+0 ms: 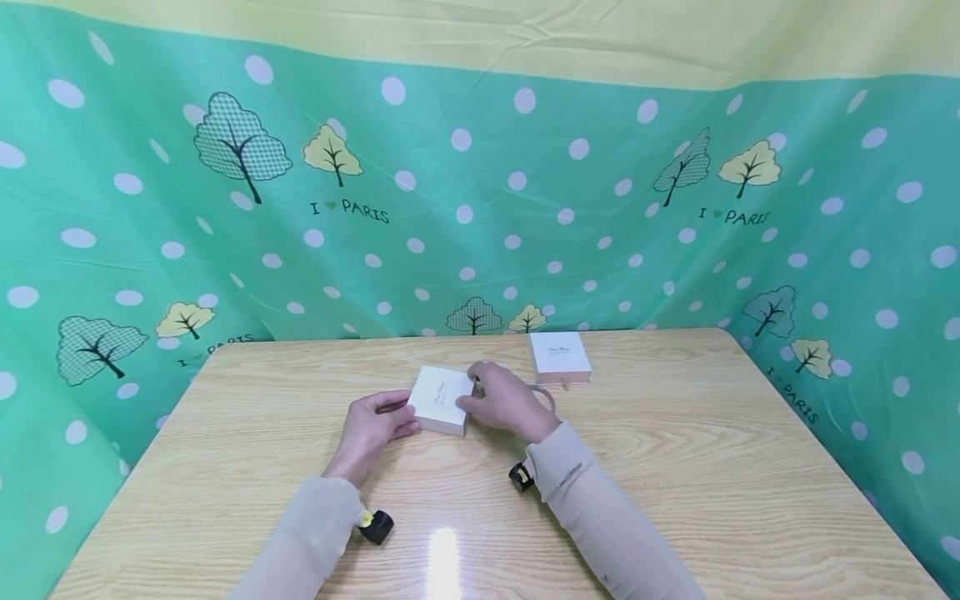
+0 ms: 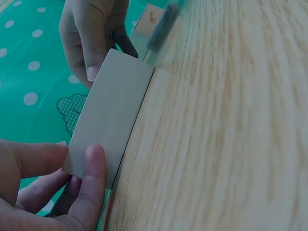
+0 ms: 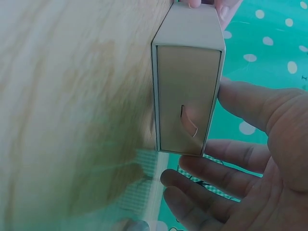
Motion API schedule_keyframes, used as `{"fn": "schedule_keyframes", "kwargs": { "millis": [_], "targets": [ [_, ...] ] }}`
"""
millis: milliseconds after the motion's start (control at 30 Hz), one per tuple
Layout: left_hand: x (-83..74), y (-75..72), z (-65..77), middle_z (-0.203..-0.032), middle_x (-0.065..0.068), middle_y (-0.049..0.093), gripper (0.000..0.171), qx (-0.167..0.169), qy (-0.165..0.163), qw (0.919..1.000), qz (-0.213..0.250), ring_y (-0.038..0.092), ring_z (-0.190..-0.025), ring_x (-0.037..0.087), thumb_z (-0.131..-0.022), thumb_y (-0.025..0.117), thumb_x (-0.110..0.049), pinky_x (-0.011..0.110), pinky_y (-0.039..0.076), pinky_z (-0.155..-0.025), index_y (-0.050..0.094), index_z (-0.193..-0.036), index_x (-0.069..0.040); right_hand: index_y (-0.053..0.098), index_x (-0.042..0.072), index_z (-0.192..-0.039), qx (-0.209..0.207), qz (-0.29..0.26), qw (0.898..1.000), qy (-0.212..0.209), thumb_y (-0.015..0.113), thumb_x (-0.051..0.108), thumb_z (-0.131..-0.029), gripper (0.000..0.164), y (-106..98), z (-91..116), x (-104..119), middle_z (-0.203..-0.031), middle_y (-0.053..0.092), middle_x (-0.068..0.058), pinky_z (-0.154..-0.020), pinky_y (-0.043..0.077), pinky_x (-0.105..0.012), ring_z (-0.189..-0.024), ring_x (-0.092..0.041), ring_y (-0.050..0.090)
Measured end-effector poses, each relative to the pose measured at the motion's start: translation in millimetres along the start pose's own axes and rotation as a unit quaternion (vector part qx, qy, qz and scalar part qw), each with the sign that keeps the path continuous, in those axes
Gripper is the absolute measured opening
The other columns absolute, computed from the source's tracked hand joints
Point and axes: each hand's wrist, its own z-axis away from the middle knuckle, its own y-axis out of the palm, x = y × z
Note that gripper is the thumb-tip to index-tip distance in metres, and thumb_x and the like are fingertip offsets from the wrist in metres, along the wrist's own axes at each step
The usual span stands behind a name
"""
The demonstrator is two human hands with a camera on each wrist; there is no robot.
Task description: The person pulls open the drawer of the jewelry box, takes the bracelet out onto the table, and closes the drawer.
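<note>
A white square box (image 1: 437, 402) with small lettering on its top lies on the wooden table between both hands. My left hand (image 1: 367, 429) grips the box's left end, fingers and thumb at its near corner. Across from it, my right hand (image 1: 504, 403) holds the right side, its thumb at the top edge and its fingers round the far corner. In the right wrist view, the box's end shows an inner drawer front (image 3: 185, 77) set inside a sleeve, with a small ribbon tab (image 3: 189, 122) on it. The drawer sits level with the sleeve's edge.
A second white box (image 1: 561, 354) with similar lettering stands at the back of the table, right of the hands. Partly behind the right hand shows a grey curved rim (image 1: 549, 395). A green dotted curtain (image 1: 420, 250) hangs along the table's back and sides.
</note>
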Motion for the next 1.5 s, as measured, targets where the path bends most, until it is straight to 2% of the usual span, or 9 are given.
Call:
{"fn": "schedule_keyframes", "kwargs": {
  "millis": [167,333,533,800,1133,1500],
  "targets": [
    [-1.3,1.2,0.8,-0.116,0.026,0.055,0.039,0.000,0.007,1.0000,0.005,0.068,-0.080,0.022,-0.085,0.064,0.009,0.034,0.056,-0.082,0.057,-0.123,0.008,0.055,0.008,-0.127,-0.001,0.006,1.000,0.006,0.071,0.040,-0.084,0.055,0,1,1,-0.109,0.062,-0.004,-0.081,0.051,-0.034,-0.094,-0.019,0.058],
    [-1.0,1.4,0.5,-0.116,0.027,0.055,0.039,-0.002,0.015,0.9999,0.002,0.068,-0.081,0.022,-0.085,0.065,0.008,0.036,0.055,-0.085,0.057,-0.123,0.008,0.057,0.009,-0.124,-0.002,0.013,1.000,0.015,0.071,0.042,-0.084,0.054,0,1,1,-0.099,0.060,-0.001,-0.070,0.049,-0.030,-0.083,-0.015,0.056],
    [-1.1,1.7,0.2,-0.109,0.023,0.057,0.037,-0.013,0.025,0.9995,-0.014,0.067,-0.082,0.021,-0.084,0.066,0.007,0.034,0.055,-0.083,0.059,-0.120,0.008,0.056,0.008,-0.125,-0.004,0.020,0.999,0.025,0.071,0.042,-0.083,0.055,0,2,3,-0.097,0.060,-0.002,-0.065,0.047,-0.028,-0.078,-0.015,0.055],
    [-2.2,-0.6,3.1,-0.106,0.013,0.060,0.037,-0.048,0.059,0.9902,-0.117,0.057,-0.093,0.018,-0.080,0.073,-0.004,0.020,0.053,-0.074,0.066,-0.117,-0.002,0.057,0.006,-0.125,-0.008,0.022,0.999,0.027,0.071,0.040,-0.084,0.056,-3,6,7,-0.095,0.061,-0.004,-0.061,0.047,-0.028,-0.074,-0.015,0.055],
    [-0.6,1.0,3.3,-0.106,0.012,0.058,0.044,-0.040,0.051,0.9895,-0.129,0.056,-0.092,0.020,-0.080,0.072,-0.005,0.022,0.052,-0.073,0.060,-0.122,-0.003,0.057,0.006,-0.124,-0.006,0.037,0.999,0.034,0.071,0.041,-0.083,0.055,-3,9,11,-0.086,0.059,0.001,-0.061,0.046,-0.028,-0.073,-0.015,0.054],
    [-0.1,2.7,5.2,-0.111,0.014,0.053,0.053,-0.018,0.046,0.9928,-0.109,0.056,-0.096,0.022,-0.081,0.070,-0.004,0.023,0.054,-0.076,0.051,-0.130,-0.001,0.060,0.005,-0.118,-0.006,0.049,0.998,0.034,0.070,0.044,-0.083,0.053,-2,10,13,-0.081,0.058,0.002,-0.058,0.046,-0.028,-0.069,-0.015,0.055]
  ]
}}
